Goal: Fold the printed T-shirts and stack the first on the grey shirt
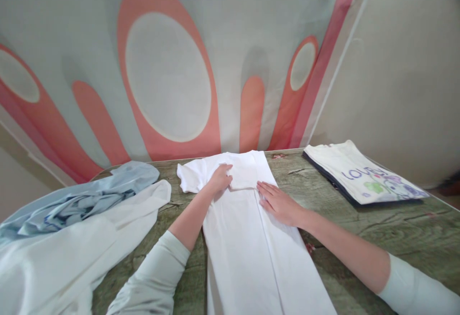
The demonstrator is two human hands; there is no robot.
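White garment [244, 257] running down the middle of the wood-patterned table [413, 238], right hand [282, 206] spread flat on it, left hand [218, 181] at its folded part, pinching or not, can't tell, coral-and-grey backdrop [230, 23] beyond

2 hands [220, 180] [282, 206], 1 table [406, 243], 1 clothes stack [362, 169]

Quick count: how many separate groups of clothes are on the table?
3: a loose pile at the left, the white garment in the middle, a folded stack at the right. Pile and stack may hide more pieces.
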